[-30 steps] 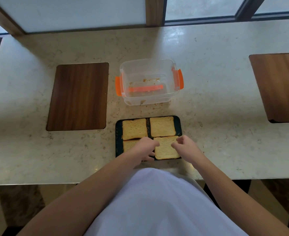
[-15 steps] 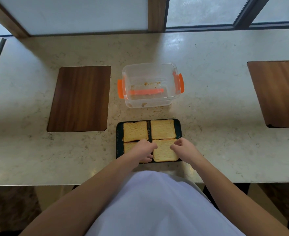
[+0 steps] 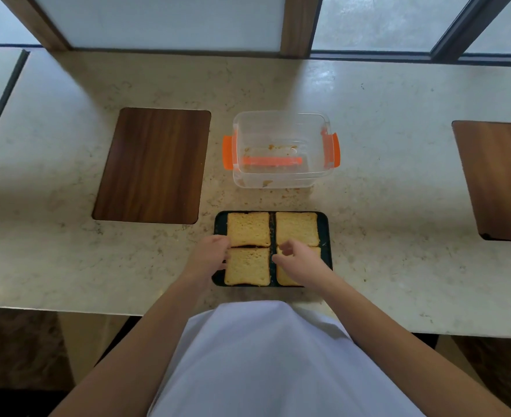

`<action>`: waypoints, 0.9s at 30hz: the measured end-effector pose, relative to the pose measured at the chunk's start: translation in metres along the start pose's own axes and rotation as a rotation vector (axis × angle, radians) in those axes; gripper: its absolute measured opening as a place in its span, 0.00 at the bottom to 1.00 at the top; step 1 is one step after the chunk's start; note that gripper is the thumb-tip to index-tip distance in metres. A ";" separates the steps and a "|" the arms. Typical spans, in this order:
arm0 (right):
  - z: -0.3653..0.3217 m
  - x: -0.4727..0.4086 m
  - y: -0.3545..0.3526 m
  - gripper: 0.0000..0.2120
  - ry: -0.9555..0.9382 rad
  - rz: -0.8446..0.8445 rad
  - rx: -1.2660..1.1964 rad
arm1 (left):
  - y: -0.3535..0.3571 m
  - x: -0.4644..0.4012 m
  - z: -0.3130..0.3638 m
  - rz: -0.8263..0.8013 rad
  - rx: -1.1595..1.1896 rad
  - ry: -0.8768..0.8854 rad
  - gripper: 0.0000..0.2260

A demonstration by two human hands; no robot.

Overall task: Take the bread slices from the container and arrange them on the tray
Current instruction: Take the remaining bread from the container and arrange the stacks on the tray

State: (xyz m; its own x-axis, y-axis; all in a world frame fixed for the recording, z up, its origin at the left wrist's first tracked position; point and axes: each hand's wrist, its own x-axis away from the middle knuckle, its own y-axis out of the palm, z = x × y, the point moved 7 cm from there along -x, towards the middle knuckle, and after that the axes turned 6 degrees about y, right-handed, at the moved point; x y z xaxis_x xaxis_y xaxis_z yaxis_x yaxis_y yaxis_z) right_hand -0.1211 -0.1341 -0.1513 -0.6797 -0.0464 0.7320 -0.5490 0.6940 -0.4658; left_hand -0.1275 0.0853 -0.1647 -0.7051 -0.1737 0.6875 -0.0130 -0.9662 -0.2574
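The left hand [image 3: 209,255] is seen at the left edge of the tray [image 3: 325,236], just below the middle of the frame, with its fingers curled loosely against the side of the lower left slice [image 3: 247,267]; nothing is gripped by it, and whether the slice is actually touched cannot be told. The right hand [image 3: 300,260] is held over the lower right slice [image 3: 282,279], most of which is hidden by it. Its fingers are bent and slightly parted, and no slice is seen to be lifted or pinched, so the hand is judged to be empty.

Four slices are laid on the dark tray in two rows of two. The upper left slice [image 3: 248,228] and the upper right slice [image 3: 297,228] lie flat and square, with a narrow dark gap left between them. The lower pair is set just beneath, close to the upper pair.

Above the tray, at the centre of the frame, the clear container [image 3: 281,147] with orange clips is seen on the bench [image 3: 398,191]. No bread is left in it; only crumbs are visible on its bottom.

The task is therefore judged to be nearly finished: the container has been emptied and all slices are on the tray. Only a final straightening of the lower slices appears to remain.
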 end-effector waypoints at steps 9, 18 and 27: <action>-0.018 -0.008 0.012 0.30 0.061 -0.083 -0.103 | -0.021 -0.004 -0.001 -0.005 0.021 -0.013 0.13; -0.024 -0.011 0.019 0.31 0.143 -0.126 -0.168 | -0.011 -0.012 0.004 -0.046 -0.020 -0.045 0.15; -0.023 -0.018 0.022 0.31 0.163 -0.124 -0.191 | -0.009 -0.017 0.004 -0.076 -0.006 -0.038 0.13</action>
State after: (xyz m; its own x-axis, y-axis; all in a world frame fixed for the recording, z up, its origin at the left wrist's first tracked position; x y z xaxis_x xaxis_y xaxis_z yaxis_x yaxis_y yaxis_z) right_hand -0.1101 -0.1014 -0.1634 -0.5169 -0.0340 0.8553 -0.5110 0.8139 -0.2765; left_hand -0.1127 0.0962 -0.1716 -0.6741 -0.1073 0.7308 -0.0700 -0.9757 -0.2078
